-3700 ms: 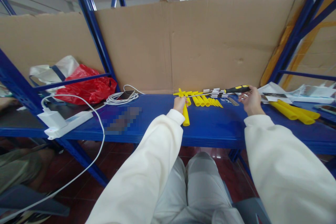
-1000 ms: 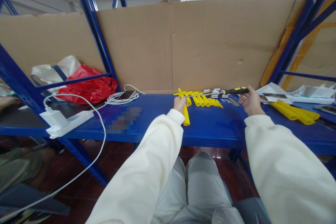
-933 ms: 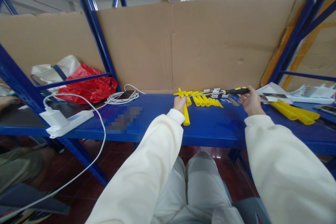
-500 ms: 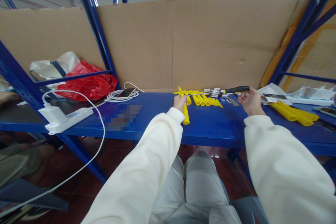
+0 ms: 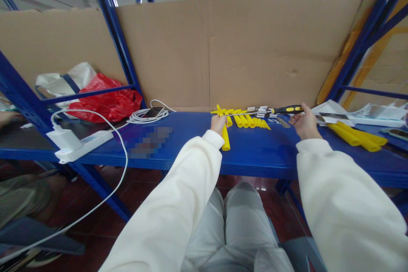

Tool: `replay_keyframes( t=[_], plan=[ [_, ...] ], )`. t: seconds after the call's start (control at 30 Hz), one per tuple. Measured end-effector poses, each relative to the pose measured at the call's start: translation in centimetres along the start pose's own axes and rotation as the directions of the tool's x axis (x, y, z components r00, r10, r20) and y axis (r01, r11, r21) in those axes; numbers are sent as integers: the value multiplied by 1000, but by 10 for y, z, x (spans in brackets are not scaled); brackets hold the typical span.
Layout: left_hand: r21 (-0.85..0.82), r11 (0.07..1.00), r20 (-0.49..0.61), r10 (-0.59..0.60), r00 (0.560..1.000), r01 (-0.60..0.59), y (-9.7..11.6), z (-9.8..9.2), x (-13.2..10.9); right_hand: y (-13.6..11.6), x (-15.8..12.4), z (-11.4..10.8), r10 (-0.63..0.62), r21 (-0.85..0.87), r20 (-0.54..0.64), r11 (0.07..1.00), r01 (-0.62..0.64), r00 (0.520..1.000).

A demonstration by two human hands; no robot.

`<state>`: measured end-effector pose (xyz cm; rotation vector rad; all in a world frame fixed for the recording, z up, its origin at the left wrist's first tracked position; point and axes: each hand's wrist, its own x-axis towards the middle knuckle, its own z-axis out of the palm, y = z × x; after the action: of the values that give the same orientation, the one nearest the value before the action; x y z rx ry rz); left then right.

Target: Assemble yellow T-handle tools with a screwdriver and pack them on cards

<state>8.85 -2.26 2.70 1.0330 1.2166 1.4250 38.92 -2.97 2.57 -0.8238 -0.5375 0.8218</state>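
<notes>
Left hand [image 5: 218,124]: fingers closed around a yellow cross-topped tube [image 5: 226,139], which is at the middle of the blue tabletop [image 5: 255,153], its wide end pointing toward the person. Right hand [image 5: 305,123]: thumb and fingers pinched on the butt of a black-and-yellow screwdriver [image 5: 288,109]; grip partly hidden. Shaft runs roughly level leftward to the upper part of the held tube; depth of tip, if seated, cannot be told. Row of yellow tubes [image 5: 245,121] lies just right of the left hand, below the shaft. Small flat metal piece [image 5: 283,123] near the right hand. Further yellow tubes [image 5: 357,136] lie right of the right hand. Coiled white cable [image 5: 148,115] well apart, at left.
</notes>
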Motion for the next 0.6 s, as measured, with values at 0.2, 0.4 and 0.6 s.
replay_keyframes(
  t=[0.2,0.4,0.6],
  plan=[
    [-1,1000,21,-12,1000,12,2,-2,-3,-4,-7,3,15,-16,21,1000,-15,1000],
    [-7,1000,4,-7,1000,7,-1,-1,0,-5,-7,1,-16,-89,73,996,23,997],
    [10,1000,3,-7,1000,7,-1,-1,0,-9,-15,5,5,-78,-30,997,-7,1000]
  ],
)
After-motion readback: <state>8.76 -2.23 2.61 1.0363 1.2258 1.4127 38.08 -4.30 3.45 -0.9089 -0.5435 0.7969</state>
